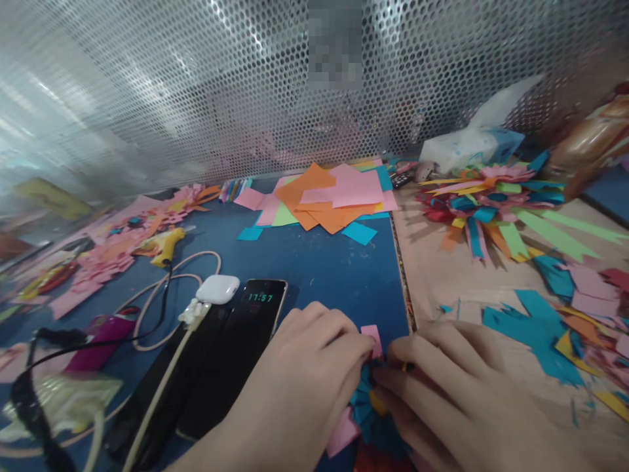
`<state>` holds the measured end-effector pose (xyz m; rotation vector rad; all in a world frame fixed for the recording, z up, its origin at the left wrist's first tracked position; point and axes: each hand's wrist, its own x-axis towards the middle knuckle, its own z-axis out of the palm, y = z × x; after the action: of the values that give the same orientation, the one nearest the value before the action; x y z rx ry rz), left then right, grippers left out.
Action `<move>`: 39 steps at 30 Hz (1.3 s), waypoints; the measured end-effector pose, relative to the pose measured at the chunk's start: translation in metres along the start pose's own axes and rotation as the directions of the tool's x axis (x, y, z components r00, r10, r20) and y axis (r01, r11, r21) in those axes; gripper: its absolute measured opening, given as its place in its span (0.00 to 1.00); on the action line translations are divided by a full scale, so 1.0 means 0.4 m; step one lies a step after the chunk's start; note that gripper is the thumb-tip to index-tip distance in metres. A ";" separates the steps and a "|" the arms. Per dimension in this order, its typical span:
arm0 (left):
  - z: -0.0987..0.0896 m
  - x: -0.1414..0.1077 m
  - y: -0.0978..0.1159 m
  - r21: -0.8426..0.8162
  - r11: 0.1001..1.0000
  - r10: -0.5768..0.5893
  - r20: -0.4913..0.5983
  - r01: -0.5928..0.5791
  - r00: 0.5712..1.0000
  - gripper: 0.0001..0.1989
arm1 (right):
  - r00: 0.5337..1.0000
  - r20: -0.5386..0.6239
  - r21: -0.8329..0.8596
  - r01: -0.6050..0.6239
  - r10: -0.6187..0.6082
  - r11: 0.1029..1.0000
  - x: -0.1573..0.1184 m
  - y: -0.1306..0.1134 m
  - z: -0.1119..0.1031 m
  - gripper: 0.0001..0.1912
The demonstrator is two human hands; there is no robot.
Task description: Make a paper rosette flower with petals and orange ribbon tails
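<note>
A blue pleated paper rosette (364, 416) with a yellow centre lies low in the view between my two hands. Pink paper strips (343, 432) stick out from it at the lower left and top. My left hand (314, 370) is closed, its fingertips pinching the rosette's upper left edge. Over the right part curls my right hand (447, 393), thumb and fingers pressed on the rosette near its centre. Its lower right side is hidden beneath this hand. Something red, partly out of view, shows under the rosette.
Left of my hands lie a black phone (260, 308), a white earbud case (219, 288), cables and a yellow glue gun (170, 246). Coloured paper sheets (334, 196) are piled at the back. To the right are ribboned rosettes (496, 196), paper scraps (535, 328) and a tissue pack (466, 151).
</note>
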<state>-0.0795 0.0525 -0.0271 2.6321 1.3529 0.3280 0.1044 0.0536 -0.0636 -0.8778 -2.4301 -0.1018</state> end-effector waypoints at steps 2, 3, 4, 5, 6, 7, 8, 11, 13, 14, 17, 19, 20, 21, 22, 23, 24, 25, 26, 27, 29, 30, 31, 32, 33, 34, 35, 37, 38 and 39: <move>-0.001 0.000 0.002 0.005 1.000 -0.006 0.000 0.006 1.000 0.10 | 1.000 -0.008 -0.001 0.007 -0.007 1.000 0.000 -0.001 0.002 0.21; -0.002 0.000 0.003 0.007 1.000 -0.009 -0.003 0.009 1.000 0.10 | 1.000 -0.015 -0.003 0.005 -0.005 1.000 0.001 -0.002 0.004 0.22; -0.002 0.000 0.005 0.009 1.000 -0.011 -0.007 0.011 1.000 0.10 | 1.000 -0.014 -0.004 -0.004 0.004 1.000 0.002 -0.001 0.006 0.22; -0.003 0.000 0.006 0.013 1.000 -0.014 -0.012 0.014 1.000 0.10 | 1.000 -0.021 -0.003 -0.006 0.006 1.000 0.003 -0.001 0.009 0.22; -0.004 -0.001 0.007 0.017 1.000 -0.016 -0.015 0.017 1.000 0.10 | 1.000 -0.018 -0.002 -0.008 0.008 1.000 0.004 0.000 0.011 0.21; -0.004 -0.001 0.008 0.021 1.000 -0.018 -0.016 0.019 1.000 0.10 | 1.000 -0.014 -0.001 -0.008 0.008 1.000 0.005 0.001 0.013 0.20; -0.005 -0.002 0.008 0.026 0.999 -0.020 -0.017 0.020 1.000 0.10 | 1.000 -0.023 -0.002 -0.009 0.008 1.000 0.005 0.001 0.014 0.20; -0.006 -0.004 0.007 0.038 0.999 -0.025 -0.006 0.025 1.000 0.10 | 0.999 -0.039 -0.017 -0.005 0.004 1.000 0.003 0.002 0.014 0.18; -0.005 -0.005 0.005 0.044 0.999 -0.029 0.001 0.029 1.000 0.10 | 0.999 -0.039 -0.021 0.003 -0.004 1.000 0.002 0.001 0.011 0.18; -0.005 -0.005 0.005 0.047 0.998 -0.032 0.004 0.032 0.999 0.10 | 1.000 -0.030 -0.020 0.004 -0.004 1.000 0.002 0.001 0.009 0.18; -0.003 -0.004 0.004 0.057 0.998 -0.034 0.013 0.033 0.999 0.10 | 1.000 -0.020 -0.021 -0.001 0.001 1.000 0.005 0.000 0.003 0.18; -0.003 -0.004 0.005 0.062 0.998 -0.035 0.017 0.034 0.999 0.10 | 1.000 -0.019 -0.026 -0.001 0.001 1.000 0.006 -0.001 0.002 0.18; -0.003 -0.003 0.006 0.062 0.997 -0.039 0.019 0.037 0.999 0.10 | 1.000 -0.015 -0.027 -0.004 0.004 1.000 0.007 -0.002 0.003 0.18; -0.003 -0.003 0.006 0.063 0.997 -0.043 0.021 0.042 0.999 0.10 | 1.000 -0.014 -0.028 -0.008 0.008 1.000 0.007 -0.003 0.004 0.17; -0.003 -0.002 0.007 0.063 0.997 -0.049 0.023 0.047 0.999 0.10 | 1.000 -0.011 -0.032 -0.012 0.012 0.999 0.007 -0.004 0.006 0.18; -0.003 -0.002 0.008 0.064 0.997 -0.052 0.024 0.050 0.998 0.10 | 1.000 -0.019 -0.034 -0.015 0.014 0.999 0.007 -0.004 0.008 0.18; -0.002 -0.001 0.008 0.063 0.997 -0.054 0.023 0.052 0.998 0.10 | 1.000 -0.020 -0.034 -0.011 0.010 0.999 0.007 -0.004 0.011 0.18; -0.002 -0.001 0.009 0.063 0.997 -0.056 0.019 0.055 0.998 0.10 | 0.999 -0.036 -0.029 -0.003 0.002 1.000 0.007 -0.003 0.013 0.18; -0.001 0.000 0.009 0.059 0.996 -0.062 0.014 0.061 0.998 0.10 | 0.999 -0.049 -0.025 0.002 -0.004 1.000 0.007 -0.002 0.016 0.18; -0.001 0.000 0.009 0.054 0.996 -0.072 0.007 0.071 0.997 0.11 | 0.998 -0.064 -0.022 0.008 -0.010 1.000 0.006 0.000 0.018 0.17; -0.001 0.001 0.009 0.035 0.995 -0.097 -0.012 0.098 0.995 0.11 | 0.997 -0.074 -0.023 0.001 -0.002 1.000 0.006 0.003 0.021 0.16; -0.002 0.001 0.008 0.025 0.994 -0.109 -0.023 0.110 0.994 0.11 | 0.998 -0.069 -0.029 -0.008 0.006 1.000 0.005 0.004 0.022 0.16; -0.003 0.001 0.008 0.016 0.993 -0.118 -0.032 0.118 0.993 0.10 | 0.998 -0.066 -0.033 -0.014 0.012 0.999 0.005 0.004 0.023 0.15; -0.005 0.001 0.007 0.010 0.992 -0.122 -0.039 0.122 0.992 0.09 | 0.998 -0.065 -0.035 -0.015 0.012 0.999 0.004 0.004 0.022 0.14; -0.007 0.000 0.006 0.008 0.993 -0.120 -0.044 0.120 0.992 0.09 | 0.998 -0.062 -0.035 -0.008 0.005 0.999 0.003 0.003 0.021 0.14; -0.010 0.000 0.005 0.011 0.993 -0.115 -0.044 0.115 0.992 0.09 | 0.998 -0.058 -0.035 -0.004 0.002 0.999 0.002 0.001 0.019 0.13; -0.012 -0.001 0.004 0.015 0.994 -0.108 -0.043 0.109 0.993 0.08 | 0.998 -0.056 -0.035 0.003 -0.005 0.999 0.001 0.000 0.016 0.12; -0.018 -0.002 0.003 0.027 0.995 -0.096 -0.030 0.097 0.995 0.08 | 0.999 -0.032 -0.021 0.004 -0.005 1.000 0.000 -0.004 0.009 0.11; -0.020 -0.002 0.003 0.032 0.995 -0.093 -0.020 0.093 0.996 0.08 | 1.000 -0.025 -0.011 0.001 -0.001 1.000 0.000 -0.005 0.005 0.10; -0.022 -0.001 0.004 0.031 0.995 -0.094 -0.013 0.094 0.996 0.09 | 1.000 -0.025 0.001 -0.001 0.001 1.000 0.000 -0.006 0.001 0.10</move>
<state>-0.0810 0.0518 -0.0182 2.5848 1.4918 0.3112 0.1029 0.0519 -0.0638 -0.8727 -2.4060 -0.1104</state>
